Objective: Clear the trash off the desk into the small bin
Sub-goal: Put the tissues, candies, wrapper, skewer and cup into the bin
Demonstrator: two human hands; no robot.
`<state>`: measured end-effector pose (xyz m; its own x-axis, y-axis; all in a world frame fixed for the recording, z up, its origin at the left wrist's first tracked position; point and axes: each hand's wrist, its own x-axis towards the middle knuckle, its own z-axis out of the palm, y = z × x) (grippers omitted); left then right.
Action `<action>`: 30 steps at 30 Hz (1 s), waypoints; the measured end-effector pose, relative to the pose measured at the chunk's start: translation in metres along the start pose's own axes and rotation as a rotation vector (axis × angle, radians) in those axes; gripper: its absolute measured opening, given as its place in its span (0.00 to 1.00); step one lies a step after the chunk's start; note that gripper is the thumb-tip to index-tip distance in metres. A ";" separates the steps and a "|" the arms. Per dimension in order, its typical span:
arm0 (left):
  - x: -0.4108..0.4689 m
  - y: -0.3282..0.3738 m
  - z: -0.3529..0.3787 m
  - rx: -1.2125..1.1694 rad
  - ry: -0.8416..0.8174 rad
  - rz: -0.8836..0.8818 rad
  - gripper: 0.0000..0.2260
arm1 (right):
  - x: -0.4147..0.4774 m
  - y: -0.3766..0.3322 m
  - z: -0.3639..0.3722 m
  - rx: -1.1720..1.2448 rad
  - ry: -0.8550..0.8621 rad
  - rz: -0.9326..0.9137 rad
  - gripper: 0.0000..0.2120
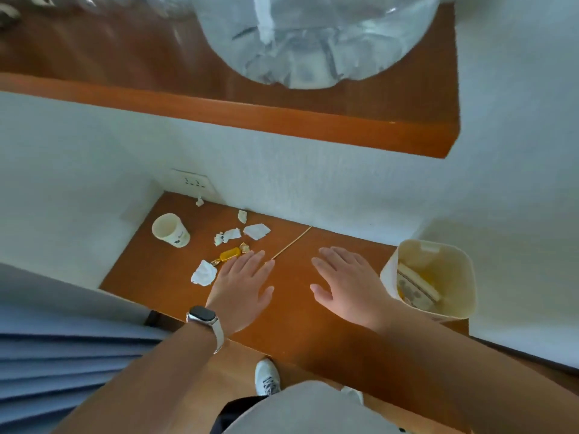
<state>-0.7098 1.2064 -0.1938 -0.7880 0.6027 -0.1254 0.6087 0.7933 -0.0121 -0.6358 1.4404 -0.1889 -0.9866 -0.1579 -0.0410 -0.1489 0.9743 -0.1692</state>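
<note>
On the brown desk (291,321) lie scattered bits of trash: a crumpled white tissue (204,273), a yellow candy wrapper (229,254), torn white paper scraps (257,231), and a thin wooden skewer (292,242). A white paper cup (170,229) stands at the far left. The small cream bin (438,255) sits at the desk's right end with packaging inside. My left hand (242,285), wearing a watch, hovers flat and open just beside the wrapper and tissue. My right hand (344,283) is spread open between the skewer and the bin, holding nothing.
A wooden shelf (282,117) juts out above the desk, bearing a large clear plastic bag (313,36). White walls enclose the desk at the back and left, with a power socket (192,183) in the corner. Blue curtain folds (62,355) hang at the left.
</note>
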 end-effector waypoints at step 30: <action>0.008 -0.181 0.109 -0.255 -0.179 -0.219 0.19 | 0.147 -0.073 0.124 -0.027 -0.197 0.139 0.17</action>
<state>-0.8162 1.0587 -0.3013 -0.8545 0.4103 -0.3187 0.3676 0.9110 0.1870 -0.7612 1.3260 -0.3041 -0.9661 -0.0476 -0.2536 -0.0168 0.9923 -0.1223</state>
